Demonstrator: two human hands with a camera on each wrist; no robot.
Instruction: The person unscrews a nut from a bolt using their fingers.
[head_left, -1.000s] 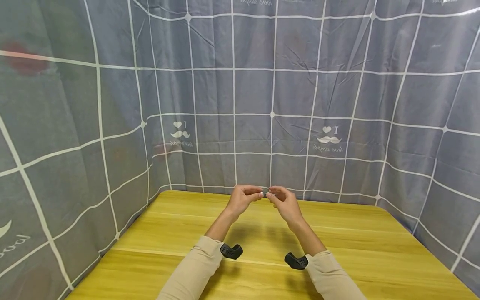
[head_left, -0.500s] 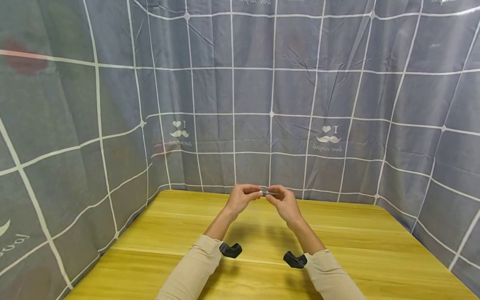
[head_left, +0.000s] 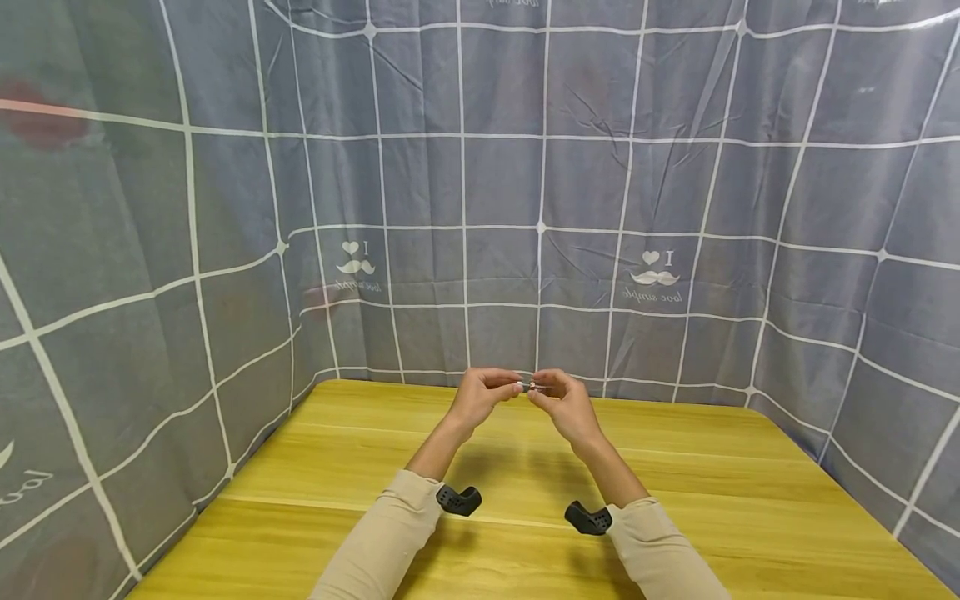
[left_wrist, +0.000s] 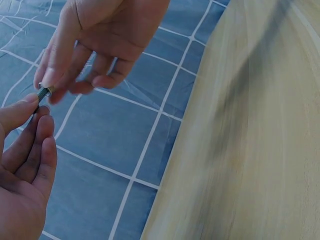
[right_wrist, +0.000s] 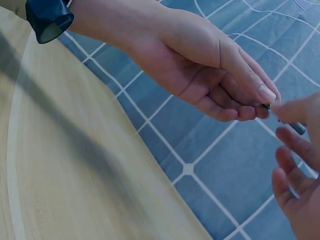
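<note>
Above the far part of the table, my left hand point(head_left: 472, 402) and right hand point(head_left: 572, 412) meet fingertip to fingertip. The left thumb and fingers pinch one end of a small metal bolt point(left_wrist: 41, 95), whose thread shows in the left wrist view. At the right fingertips sits a small shiny piece like a nut point(left_wrist: 49, 91), around the bolt and partly hidden by the fingers. In the right wrist view, a length of bolt thread point(right_wrist: 299, 128) shows past the right fingers. The bolt's end in the left fingers is hidden there.
A yellow wood-grain table point(head_left: 510, 517) lies beneath both forearms. Grey curtains point(head_left: 502, 183) with white grid lines hang behind it and on both sides. Black wrist devices point(head_left: 459, 501) jut inward from the sleeves.
Both hands stay nearly in place, shifting slightly left in view. The right fingers change position a little at the nut, and more of the small piece shows between the fingertips.
</note>
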